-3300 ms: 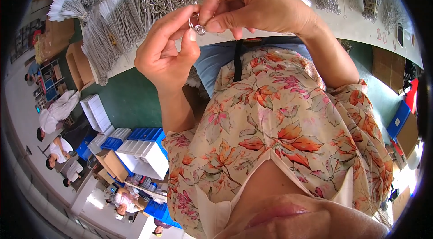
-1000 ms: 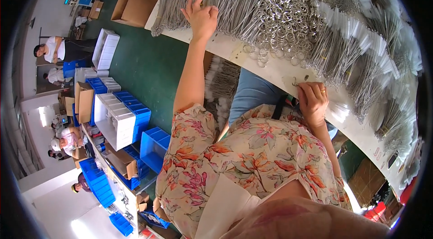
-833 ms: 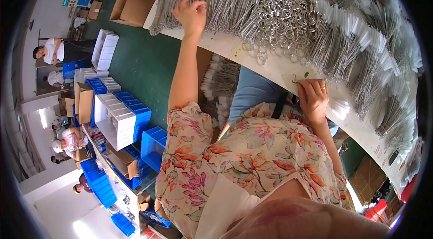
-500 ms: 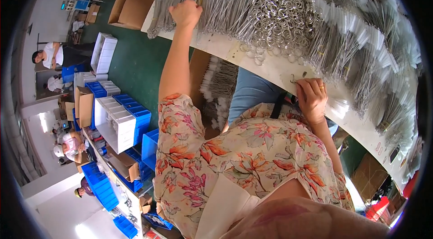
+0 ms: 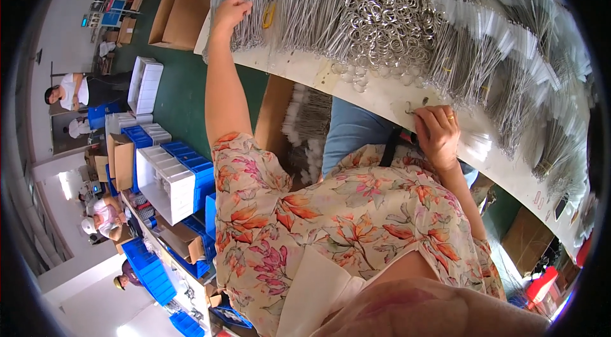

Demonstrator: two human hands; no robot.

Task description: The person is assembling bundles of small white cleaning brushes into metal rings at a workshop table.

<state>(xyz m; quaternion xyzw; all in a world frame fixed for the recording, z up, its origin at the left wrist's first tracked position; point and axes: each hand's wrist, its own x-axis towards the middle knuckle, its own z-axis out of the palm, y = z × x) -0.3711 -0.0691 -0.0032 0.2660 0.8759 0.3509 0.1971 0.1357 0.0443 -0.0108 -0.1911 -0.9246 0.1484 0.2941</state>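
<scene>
My left hand (image 5: 230, 12) is stretched far out to the left end of the white table (image 5: 318, 73), fingers curled down onto a bundle of thin metal wire pieces (image 5: 245, 25). My right hand (image 5: 438, 133) rests at the table's near edge, fingers bent over a small metal piece (image 5: 410, 108); whether it grips that piece I cannot tell. A heap of shiny metal rings (image 5: 388, 15) lies between the two hands.
Rows of tagged wire bundles (image 5: 503, 63) cover the table top. A cardboard box (image 5: 280, 114) of wire pieces stands under the table edge. Blue and white bins (image 5: 172, 175) and brown cartons (image 5: 178, 12) stand on the green floor at left, where other people (image 5: 76, 92) work.
Earlier both hands held a small ring together near my chest. Since then my left hand has reached steadily further left along the wire bundles, while my right hand stayed at the table edge.
</scene>
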